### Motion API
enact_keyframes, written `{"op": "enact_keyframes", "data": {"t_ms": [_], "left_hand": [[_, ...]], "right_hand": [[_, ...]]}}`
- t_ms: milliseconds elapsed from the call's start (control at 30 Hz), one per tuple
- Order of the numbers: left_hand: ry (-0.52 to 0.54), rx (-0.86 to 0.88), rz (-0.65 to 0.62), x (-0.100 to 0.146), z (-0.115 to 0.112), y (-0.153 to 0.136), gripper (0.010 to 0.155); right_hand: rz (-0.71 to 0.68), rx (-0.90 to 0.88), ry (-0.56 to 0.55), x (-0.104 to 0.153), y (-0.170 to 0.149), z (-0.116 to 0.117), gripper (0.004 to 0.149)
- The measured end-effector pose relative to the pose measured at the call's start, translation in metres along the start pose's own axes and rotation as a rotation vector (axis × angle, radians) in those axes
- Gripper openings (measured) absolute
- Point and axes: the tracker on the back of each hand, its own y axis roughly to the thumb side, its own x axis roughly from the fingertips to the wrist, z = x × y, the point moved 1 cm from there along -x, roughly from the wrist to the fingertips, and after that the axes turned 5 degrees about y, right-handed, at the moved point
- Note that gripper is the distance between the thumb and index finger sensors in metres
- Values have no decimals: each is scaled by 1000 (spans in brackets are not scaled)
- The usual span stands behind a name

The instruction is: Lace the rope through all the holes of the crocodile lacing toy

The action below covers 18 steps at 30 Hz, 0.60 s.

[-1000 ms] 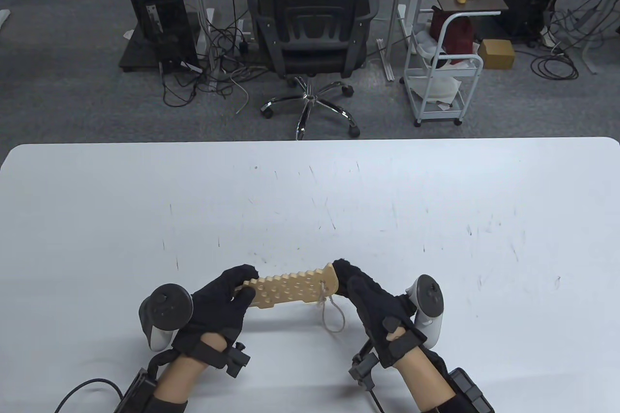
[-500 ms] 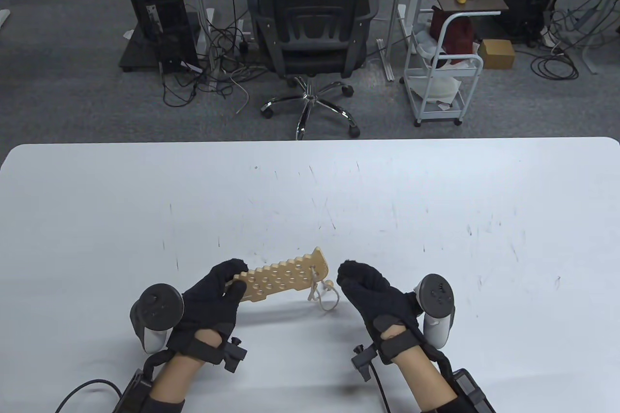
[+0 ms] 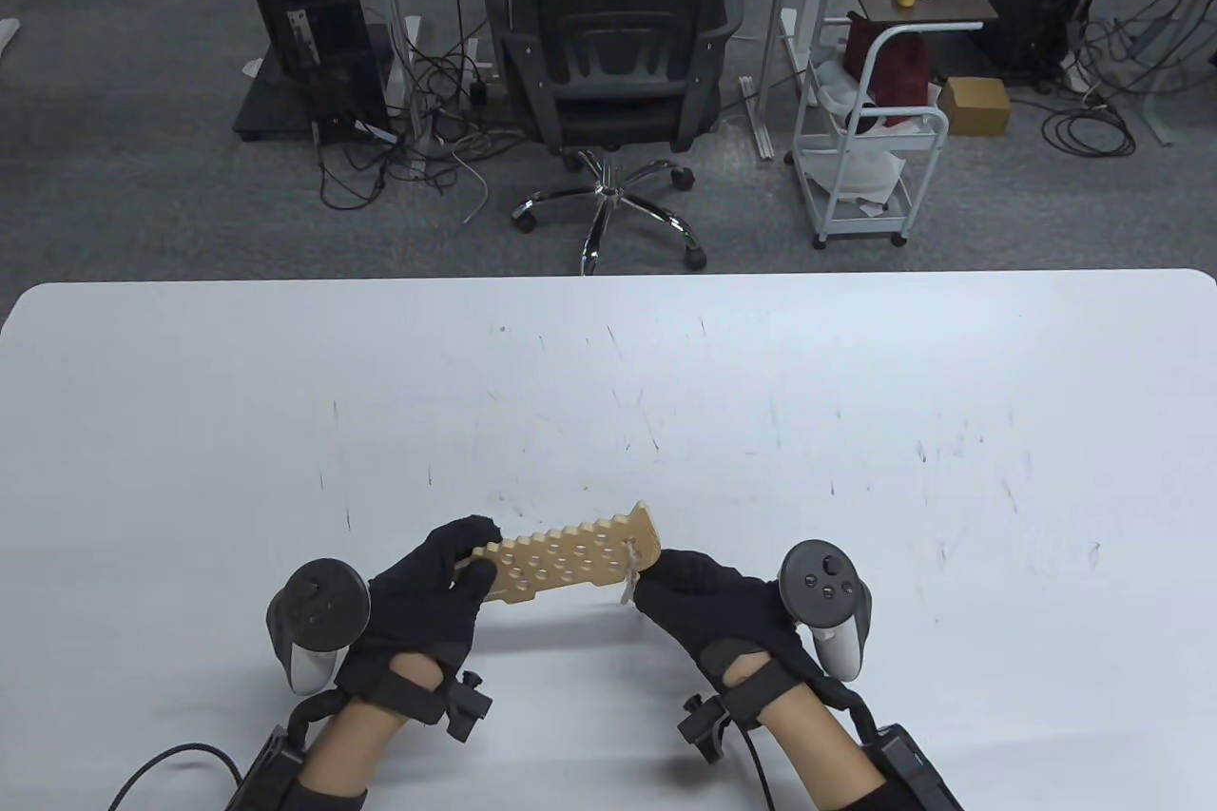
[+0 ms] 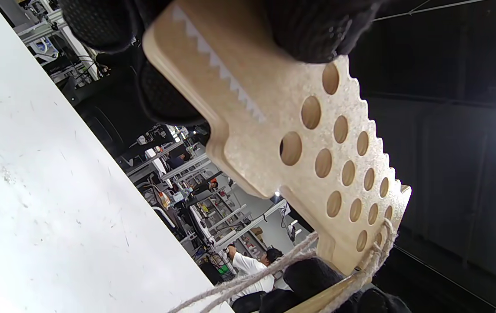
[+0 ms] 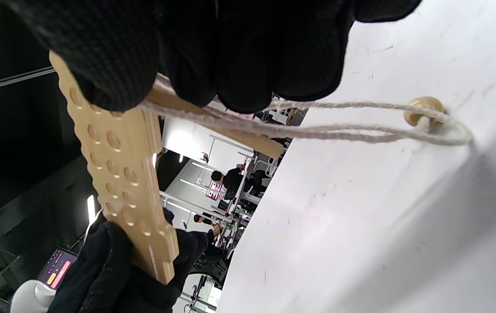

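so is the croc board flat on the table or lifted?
Lifted: left hand holds board off the table.

crocodile toy (image 3: 570,557) above table (image 3: 856,393) | left hand (image 3: 418,592) left end | right hand (image 3: 713,607) right end

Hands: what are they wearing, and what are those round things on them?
Both the left hand and the right hand wear black knitted gloves with black wrist straps. A tracker with a dark round top and pale grey handle sits on each: left tracker, right tracker. Black cables trail from the wrists.
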Motion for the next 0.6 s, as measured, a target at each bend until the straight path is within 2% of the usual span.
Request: {"op": "enact_keyframes", "data": {"t_ms": [133,333,600], "left_hand": [[-12,7,-2,0,-2,1,53],[-12,16,9,0,-3,1,53],[32,1,36,1,2,0,53]], "right_hand": [[11,-26,27,-1,-3,5,50],[8,-63,26,-1,-3,6,42],[0,-69,-37,0,-2,-2,40]]}}
